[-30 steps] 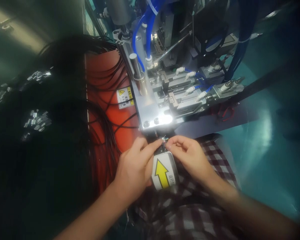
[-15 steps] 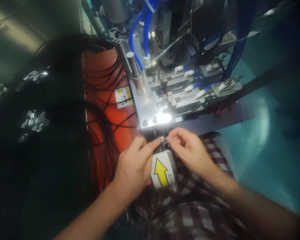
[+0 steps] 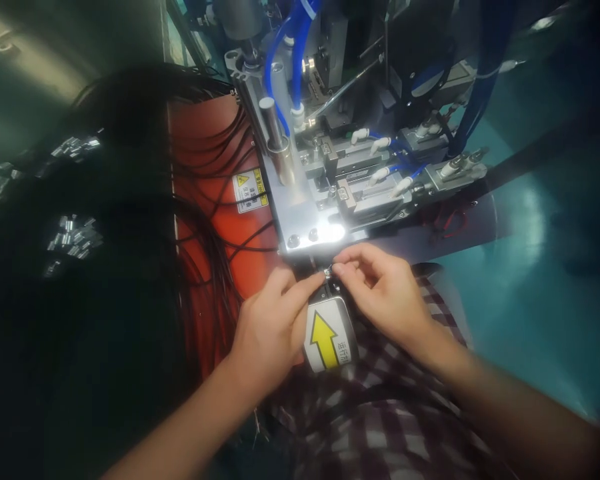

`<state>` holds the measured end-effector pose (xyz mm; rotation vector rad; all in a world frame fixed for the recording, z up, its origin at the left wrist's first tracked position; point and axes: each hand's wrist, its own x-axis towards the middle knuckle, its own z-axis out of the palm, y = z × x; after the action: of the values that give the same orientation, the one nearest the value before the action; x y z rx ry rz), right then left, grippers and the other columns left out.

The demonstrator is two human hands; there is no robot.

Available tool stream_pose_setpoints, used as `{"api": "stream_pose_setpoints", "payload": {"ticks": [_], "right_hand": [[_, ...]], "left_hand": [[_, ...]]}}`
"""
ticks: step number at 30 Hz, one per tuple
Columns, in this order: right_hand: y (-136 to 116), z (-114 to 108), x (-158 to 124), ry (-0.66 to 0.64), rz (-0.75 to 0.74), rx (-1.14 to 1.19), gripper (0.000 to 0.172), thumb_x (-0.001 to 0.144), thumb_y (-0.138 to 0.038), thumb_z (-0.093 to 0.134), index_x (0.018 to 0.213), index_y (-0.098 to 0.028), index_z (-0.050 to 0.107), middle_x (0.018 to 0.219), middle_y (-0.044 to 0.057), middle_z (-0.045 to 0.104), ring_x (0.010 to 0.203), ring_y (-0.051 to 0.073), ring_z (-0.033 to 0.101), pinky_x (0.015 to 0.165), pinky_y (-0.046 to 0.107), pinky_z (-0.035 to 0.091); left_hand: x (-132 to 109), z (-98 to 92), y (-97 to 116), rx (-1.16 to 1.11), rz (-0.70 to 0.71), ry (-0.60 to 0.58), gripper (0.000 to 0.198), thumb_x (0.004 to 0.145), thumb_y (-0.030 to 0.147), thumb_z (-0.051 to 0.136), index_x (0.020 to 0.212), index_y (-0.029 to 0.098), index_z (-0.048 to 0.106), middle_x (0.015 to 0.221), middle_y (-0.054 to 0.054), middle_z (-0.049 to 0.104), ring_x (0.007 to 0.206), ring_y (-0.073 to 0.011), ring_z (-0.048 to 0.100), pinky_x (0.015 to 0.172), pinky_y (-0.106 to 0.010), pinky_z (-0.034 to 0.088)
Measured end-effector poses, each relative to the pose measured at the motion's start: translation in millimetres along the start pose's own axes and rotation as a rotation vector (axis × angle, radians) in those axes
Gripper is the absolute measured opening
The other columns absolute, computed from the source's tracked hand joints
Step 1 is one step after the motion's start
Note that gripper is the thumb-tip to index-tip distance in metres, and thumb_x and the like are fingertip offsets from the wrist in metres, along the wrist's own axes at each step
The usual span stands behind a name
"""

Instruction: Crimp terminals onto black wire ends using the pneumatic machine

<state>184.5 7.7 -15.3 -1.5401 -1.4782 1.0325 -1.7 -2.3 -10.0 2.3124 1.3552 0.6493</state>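
Just below the metal plate of a machine, my two hands meet at fingertip level. My left hand is closed, its index finger stretched to a tiny bright piece with fine wires. Its thumb and whatever lies under its fingers are hidden. From the other side, my right hand pinches at the fine wires with thumb and index finger. The piece is too small to make out clearly. Under the fingertips stands a rounded housing bearing a yellow arrow label.
Black cables run across an orange-red surface on the left. Bundled cable ends with shiny metal tips lie farther left. Blue air hoses and pneumatic cylinders fill the machine ahead. A warning label sits beside the plate.
The right fingertips have shifted slightly up and closer to the left index fingertip. The whole view has moved a little; both hands keep their pinching pose.
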Motion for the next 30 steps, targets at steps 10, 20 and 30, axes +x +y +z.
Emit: {"api": "stream_pose_setpoints", "payload": {"ticks": [10, 20, 30], "right_hand": [[-2.4, 7.5, 2.7, -0.050, 0.104, 0.077, 0.014, 0.086, -0.026, 0.054, 0.077, -0.016, 0.057, 0.067, 0.000, 0.057, 0.058, 0.012, 0.051, 0.054, 0.025, 0.041], [-3.7, 3.2, 10.2, -0.192, 0.320, 0.278, 0.017, 0.083, -0.029, 0.056, 0.074, -0.016, 0.056, 0.050, -0.006, 0.045, 0.045, 0.008, 0.037, 0.042, 0.021, 0.028], [-7.2, 3.1, 18.3, -0.279, 0.606, 0.589, 0.029, 0.080, -0.022, 0.057, 0.054, -0.017, 0.044, 0.044, -0.009, 0.033, 0.040, 0.003, 0.022, 0.041, 0.020, 0.016]], "left_hand": [[1.8, 0.6, 2.4, 0.000, -0.013, 0.017, 0.034, 0.090, 0.011, 0.046, 0.116, 0.014, 0.067, 0.076, 0.000, 0.045, 0.060, -0.0096, 0.050, 0.052, -0.021, 0.043], [0.3, -0.2, -0.2, 0.019, 0.003, -0.007, 0.032, 0.091, 0.015, 0.046, 0.115, 0.016, 0.066, 0.078, 0.000, 0.047, 0.063, -0.0098, 0.051, 0.057, -0.021, 0.046], [3.0, -1.7, 3.3, 0.037, -0.010, -0.003, 0.032, 0.090, 0.014, 0.046, 0.115, 0.018, 0.066, 0.075, 0.001, 0.045, 0.060, -0.0088, 0.049, 0.055, -0.020, 0.044]]}}
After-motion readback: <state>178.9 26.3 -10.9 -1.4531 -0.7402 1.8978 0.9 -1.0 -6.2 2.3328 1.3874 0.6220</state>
